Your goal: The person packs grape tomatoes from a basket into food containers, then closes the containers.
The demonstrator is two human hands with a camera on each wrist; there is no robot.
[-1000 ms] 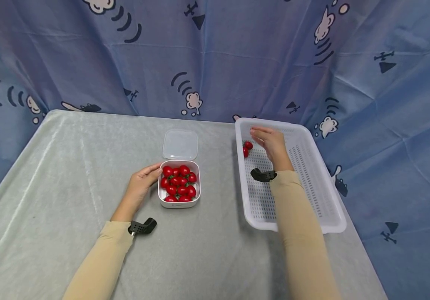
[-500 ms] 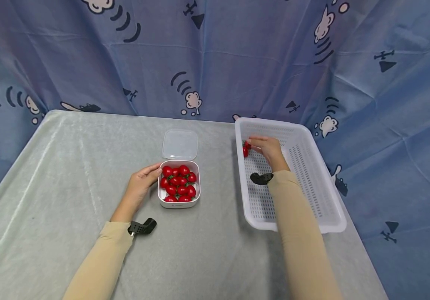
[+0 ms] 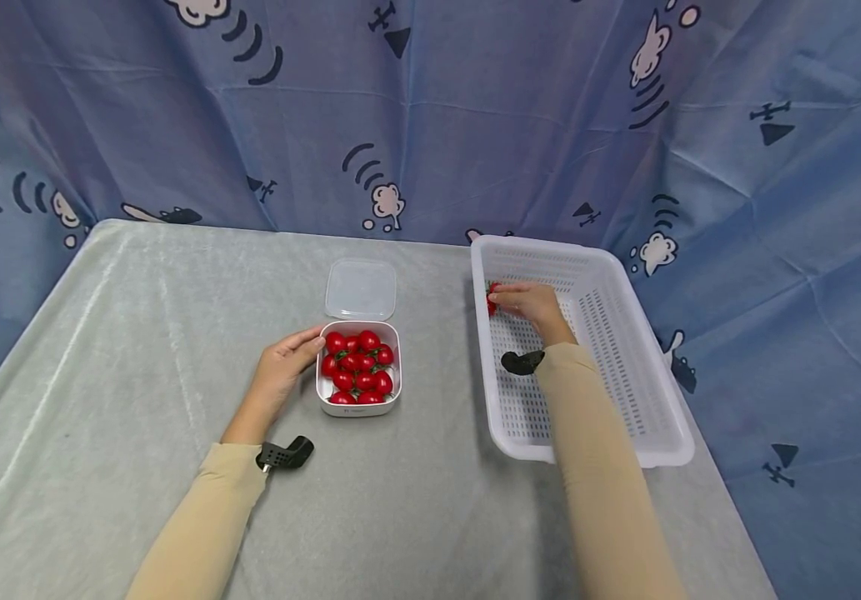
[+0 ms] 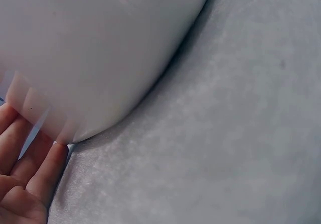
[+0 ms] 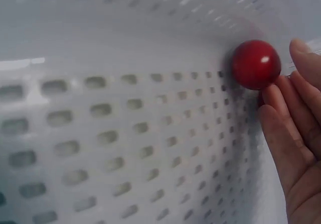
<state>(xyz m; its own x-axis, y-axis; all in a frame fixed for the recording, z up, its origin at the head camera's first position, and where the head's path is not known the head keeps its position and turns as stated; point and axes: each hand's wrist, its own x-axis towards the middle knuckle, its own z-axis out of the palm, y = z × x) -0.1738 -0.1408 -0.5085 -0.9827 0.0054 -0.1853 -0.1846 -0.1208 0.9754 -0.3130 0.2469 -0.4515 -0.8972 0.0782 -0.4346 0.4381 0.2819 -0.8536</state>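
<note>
My left hand (image 3: pixel 281 372) rests against the left side of a white square box (image 3: pixel 358 411). In the left wrist view, its fairly straight fingers (image 4: pixel 46 171) touch the box's outer wall (image 4: pixel 90 58). Several red cherry tomatoes (image 3: pixel 356 362) with green stems lie in the box. My right hand (image 3: pixel 533 307) reaches into a white perforated basket (image 3: pixel 528 417), beside its left wall. One cherry tomato (image 5: pixel 256 65) sits by the right fingertips, which are extended around it without a visible grip. Another red tomato is mostly hidden behind the fingers.
A clear square lid (image 3: pixel 361 289) lies flat behind the box. The basket stands at the right of the grey-covered table (image 3: pixel 430 508). A blue patterned curtain (image 3: pixel 430 108) hangs behind the table and along its right side.
My right hand has lowered toward the tomatoes at the basket's left wall, moving slightly left and nearer to me; it now partly covers them. The left hand and box have not moved.
</note>
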